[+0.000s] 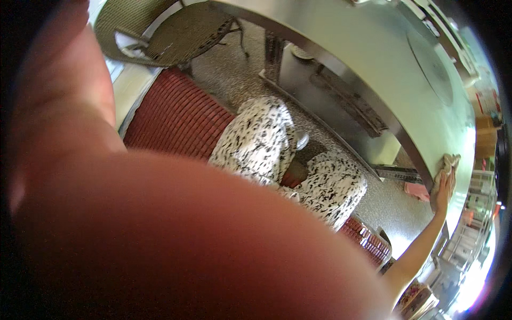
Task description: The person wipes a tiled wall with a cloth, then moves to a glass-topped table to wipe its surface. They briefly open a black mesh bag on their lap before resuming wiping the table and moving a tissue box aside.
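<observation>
At the right, my right hand [443, 187] lies on a crumpled light-coloured cloth [451, 161] at the edge of a smooth metal-topped table [372, 52]. Its fingers rest over the cloth, and my bare forearm stretches back from it. A large blurred stretch of skin, apparently my left hand and arm [80, 96], fills the left and bottom very close to the camera. Its fingers cannot be made out, nor whether it holds anything. Between the two show my knees in white trousers [256, 136] with black marks.
I sit on a reddish-brown slatted mat [176, 116]. A woven-seat chair [188, 34] stands at the upper left. Beneath the tabletop is a lower metal shelf [310, 90]. A pink cloth [417, 191] shows below the table's edge. Racks and boxes [485, 136] line the far right.
</observation>
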